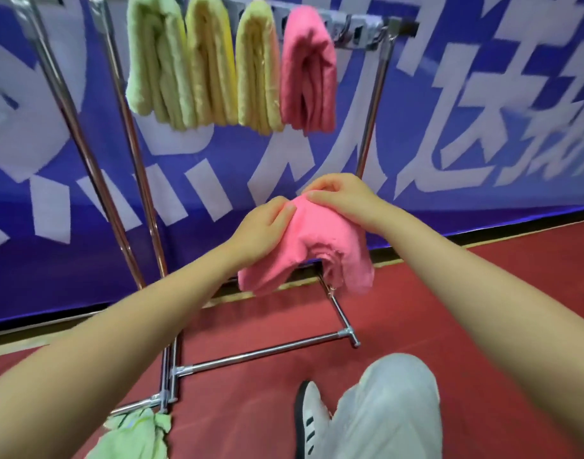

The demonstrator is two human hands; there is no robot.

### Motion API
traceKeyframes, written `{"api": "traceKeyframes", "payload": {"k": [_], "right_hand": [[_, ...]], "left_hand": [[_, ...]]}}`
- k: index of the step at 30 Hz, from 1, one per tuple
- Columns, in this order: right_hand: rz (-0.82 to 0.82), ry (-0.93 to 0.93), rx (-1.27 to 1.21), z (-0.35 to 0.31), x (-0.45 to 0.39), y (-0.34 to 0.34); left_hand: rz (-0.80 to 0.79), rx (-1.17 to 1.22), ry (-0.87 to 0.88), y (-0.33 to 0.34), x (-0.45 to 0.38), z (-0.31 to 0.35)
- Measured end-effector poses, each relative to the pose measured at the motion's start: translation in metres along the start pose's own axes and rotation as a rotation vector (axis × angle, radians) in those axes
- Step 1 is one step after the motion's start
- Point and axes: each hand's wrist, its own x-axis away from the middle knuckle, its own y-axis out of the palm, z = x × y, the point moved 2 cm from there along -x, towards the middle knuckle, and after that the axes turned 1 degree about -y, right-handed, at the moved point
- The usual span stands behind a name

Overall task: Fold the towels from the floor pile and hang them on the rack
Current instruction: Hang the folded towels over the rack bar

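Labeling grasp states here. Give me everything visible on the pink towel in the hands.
The pink towel looks like soft terry cloth, bunched and partly folded, with layered edges hanging at its lower right. It is held in the air in front of the rack, below the four hung towels, clear of the floor. The left hand grips its upper left side; the right hand pinches its top edge. Nothing else touches it.

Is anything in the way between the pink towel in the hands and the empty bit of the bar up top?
Nothing visible blocks it. The pink towel, held by the left hand and right hand, sits below the rack bar. The bare stretch lies right of the hung pink towel, with open air between.
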Motion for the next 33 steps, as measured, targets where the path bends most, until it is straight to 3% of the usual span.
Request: {"api": "traceKeyframes", "payload": {"k": [7, 16, 22, 27, 31, 33], "right_hand": [[-0.093, 0.147, 0.227, -0.007, -0.034, -0.101], [0.254, 0.162, 0.276, -0.005, -0.079, -0.204], [0.422, 0.134, 0.270, -0.014, -0.130, -0.221], [0.270, 0.075, 0.203, -0.046, -0.179, -0.204], [0.224, -0.005, 0.227, -0.078, -0.215, -0.197], [0.218, -0.023, 0.276, -0.090, -0.229, -0.199]], "left_hand": [[0.025, -0.042, 0.061, 0.003, -0.096, 0.057], [0.020, 0.091, -0.056, 0.025, -0.199, 0.113], [0.139, 0.361, -0.152, 0.010, -0.246, 0.130], [0.339, 0.479, -0.290, -0.034, -0.278, 0.114], [0.197, 0.808, -0.274, -0.032, -0.265, 0.098], [0.171, 0.859, -0.273, -0.032, -0.264, 0.092]]}}
